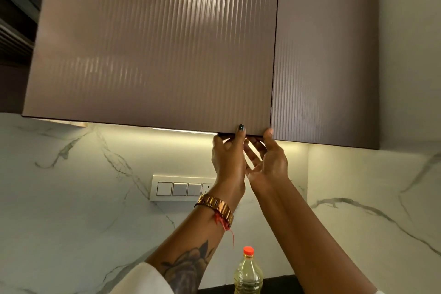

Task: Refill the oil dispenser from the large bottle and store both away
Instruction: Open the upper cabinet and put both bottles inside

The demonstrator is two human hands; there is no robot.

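Note:
Both hands reach up to the bottom edge of a ribbed mauve upper cabinet door (152, 50). My left hand (228, 157) hooks its fingers under the door's lower right corner, thumb on the front face. My right hand (268, 162) is beside it, fingers curled under the same edge at the seam with the neighbouring door (327, 59). Both doors look closed. Below, between my forearms, the large oil bottle (248, 274) with yellow oil and a red cap stands upright on the dark counter. The oil dispenser is not in view.
A white marble backsplash (71, 186) runs under the cabinets, lit by a light strip (183, 131). A white switch panel (181, 188) sits on the wall left of my left wrist. A dark hood edge (14, 31) is at the upper left.

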